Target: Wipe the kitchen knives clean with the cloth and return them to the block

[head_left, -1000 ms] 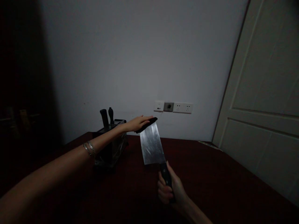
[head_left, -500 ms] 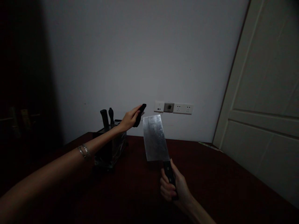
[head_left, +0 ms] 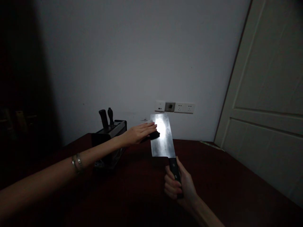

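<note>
My right hand (head_left: 181,183) is wrapped round the black riveted handle of a cleaver (head_left: 165,146), whose broad steel blade points up and away from me. Light glares off the middle of the blade. My left hand (head_left: 138,134) lies over a dark, soft-looking black cloth (head_left: 155,135), gripping it against the left part of the blade. Most of the cloth is hidden under the fingers. Behind my left forearm stands a knife block (head_left: 120,126) with two black knife handles (head_left: 103,118) sticking up from its top.
A dark red tabletop (head_left: 201,176) spreads beneath both hands. Sockets and switches (head_left: 184,107) are set in the pale wall (head_left: 142,63) behind. On the right is a panelled door (head_left: 265,101). A thin strip (head_left: 211,146) lies by the table's far right edge.
My left hand has brought the black cloth down and right onto the blade. The cleaver has shifted slightly right and turned, so its blade now reflects bright light.
</note>
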The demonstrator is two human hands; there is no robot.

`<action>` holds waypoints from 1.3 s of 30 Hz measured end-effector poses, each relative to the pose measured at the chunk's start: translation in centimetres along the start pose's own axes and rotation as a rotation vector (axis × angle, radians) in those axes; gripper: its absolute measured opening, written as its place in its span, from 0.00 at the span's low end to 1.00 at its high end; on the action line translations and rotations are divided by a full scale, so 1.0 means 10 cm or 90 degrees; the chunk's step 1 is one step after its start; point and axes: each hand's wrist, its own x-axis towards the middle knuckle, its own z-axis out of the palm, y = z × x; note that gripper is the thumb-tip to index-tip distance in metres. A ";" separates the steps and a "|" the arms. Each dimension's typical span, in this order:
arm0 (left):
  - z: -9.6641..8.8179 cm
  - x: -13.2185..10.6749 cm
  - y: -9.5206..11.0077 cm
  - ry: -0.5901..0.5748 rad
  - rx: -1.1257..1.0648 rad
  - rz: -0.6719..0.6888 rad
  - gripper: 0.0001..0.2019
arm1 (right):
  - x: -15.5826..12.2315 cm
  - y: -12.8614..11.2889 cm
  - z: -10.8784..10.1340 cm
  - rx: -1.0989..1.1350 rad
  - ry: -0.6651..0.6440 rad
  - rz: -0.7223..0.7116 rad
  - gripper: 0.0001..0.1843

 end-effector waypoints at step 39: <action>0.19 0.39 0.77 -0.139 0.053 0.018 0.25 | 0.05 0.06 -0.14 -0.067 0.030 0.031 0.29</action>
